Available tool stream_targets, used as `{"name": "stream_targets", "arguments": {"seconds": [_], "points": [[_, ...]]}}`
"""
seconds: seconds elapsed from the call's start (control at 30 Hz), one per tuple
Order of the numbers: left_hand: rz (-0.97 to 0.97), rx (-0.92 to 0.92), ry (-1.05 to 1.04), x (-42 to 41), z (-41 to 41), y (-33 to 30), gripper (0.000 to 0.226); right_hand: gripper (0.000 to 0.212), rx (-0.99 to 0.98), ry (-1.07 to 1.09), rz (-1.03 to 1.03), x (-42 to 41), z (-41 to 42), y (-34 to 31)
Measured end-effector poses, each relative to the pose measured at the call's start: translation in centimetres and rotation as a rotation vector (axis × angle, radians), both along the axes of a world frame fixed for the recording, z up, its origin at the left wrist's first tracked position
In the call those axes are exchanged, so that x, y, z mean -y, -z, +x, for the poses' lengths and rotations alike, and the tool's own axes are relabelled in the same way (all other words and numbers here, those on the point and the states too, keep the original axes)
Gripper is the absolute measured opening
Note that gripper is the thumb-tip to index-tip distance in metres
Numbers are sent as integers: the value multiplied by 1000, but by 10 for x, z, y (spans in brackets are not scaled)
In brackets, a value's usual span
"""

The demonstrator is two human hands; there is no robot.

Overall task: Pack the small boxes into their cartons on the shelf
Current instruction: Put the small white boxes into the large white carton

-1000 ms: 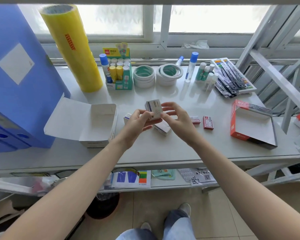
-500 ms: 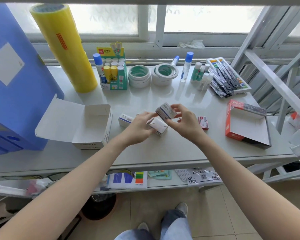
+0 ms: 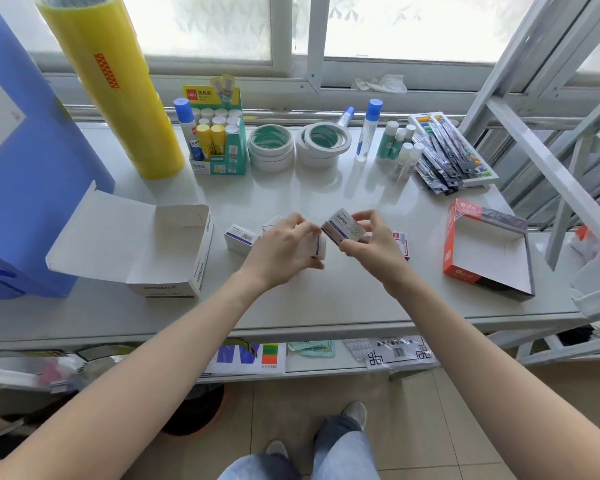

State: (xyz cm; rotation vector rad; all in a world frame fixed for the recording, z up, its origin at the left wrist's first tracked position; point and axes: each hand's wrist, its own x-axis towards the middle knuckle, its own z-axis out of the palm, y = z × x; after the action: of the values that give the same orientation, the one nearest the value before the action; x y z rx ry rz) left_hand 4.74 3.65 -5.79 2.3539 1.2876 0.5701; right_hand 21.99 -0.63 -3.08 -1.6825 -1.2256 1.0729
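Observation:
My right hand (image 3: 371, 245) holds a small white-and-blue box (image 3: 343, 226) just above the shelf, tilted. My left hand (image 3: 281, 249) grips another small white box (image 3: 319, 247) resting on the shelf top, touching the first. A third white-and-blue box (image 3: 241, 237) lies to the left of my left hand. A small red box (image 3: 400, 242) sits partly hidden behind my right hand. An open white carton (image 3: 174, 254) with its lid folded back stands at left. An open red carton (image 3: 485, 251) stands at right.
A tall yellow tape roll (image 3: 111, 88), a glue-stick display box (image 3: 219, 143), two stacks of white tape rolls (image 3: 295, 147), glue bottles (image 3: 368, 129) and packets (image 3: 447, 150) line the back. Blue file boxes (image 3: 28, 161) stand at far left. A slanted metal frame (image 3: 548, 161) crosses at right.
My hands have lowered to the shelf. The box held up by both hands is now in my right hand alone, and my left hand has closed on a second box.

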Motion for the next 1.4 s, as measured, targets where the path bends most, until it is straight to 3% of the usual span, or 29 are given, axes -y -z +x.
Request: {"name": "stream_targets", "arguments": {"seconds": [0.2, 0.47, 0.73, 0.93, 1.1, 1.23, 1.3, 1.4], "points": [[-293, 495, -208, 5, -9, -10, 50, 37, -217, -26, -29, -4, -7, -6], [-667, 946, -278, 12, -15, -13, 45, 37, -248, -97, 10, -4, -13, -7], [-764, 995, -253, 16, -15, -15, 43, 43, -85, -196, 167, -4, -17, -12], [-865, 1090, -217, 18, -13, -22, 48, 42, 8, -341, 171, -7, -21, -17], [-910, 1173, -227, 18, -15, -23, 49, 52, 334, -433, 289, -12, -28, -18], [-942, 1250, -273, 19, -21, -29, 48, 47, 436, -429, 318, -20, -33, -19], [-903, 1192, -270, 19, -27, -35, 53, 43, 461, -417, 314, -23, -37, -18], [-574, 823, -321, 19, -38, -41, 49, 41, 466, -399, 330, -26, -48, -16]]}}
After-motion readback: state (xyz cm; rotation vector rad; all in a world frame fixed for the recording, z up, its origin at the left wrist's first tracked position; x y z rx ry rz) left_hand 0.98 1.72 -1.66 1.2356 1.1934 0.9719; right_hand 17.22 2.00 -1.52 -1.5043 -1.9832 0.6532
